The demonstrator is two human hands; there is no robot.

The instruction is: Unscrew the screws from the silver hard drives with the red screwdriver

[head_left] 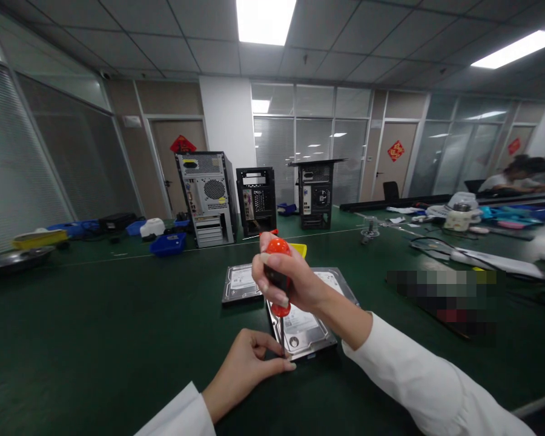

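Green worktop (118, 327), left to right: metal pan (16, 261); yellow tub (40, 240), something white in or behind it; blue bin (168, 244), can't see contents. My left hand (247, 360) pinches around the tip of the screwdriver (278, 246) at the near-left corner of the nearer hard drive (306, 330), flat before me. Right hand (297, 275) grips the handle. Clear container (370, 225) farther right, contents unclear.

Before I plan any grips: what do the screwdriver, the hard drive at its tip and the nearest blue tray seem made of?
Screwdriver: apparently glossy red plastic at the handle ends, by the bright highlights; the slim, dark shaft is probably metal.
Hard drive: likely metal, silvery satin, by its soft reflections; white label, perhaps paper.
Blue tray: probably plastic, evenly coloured; finish unclear.
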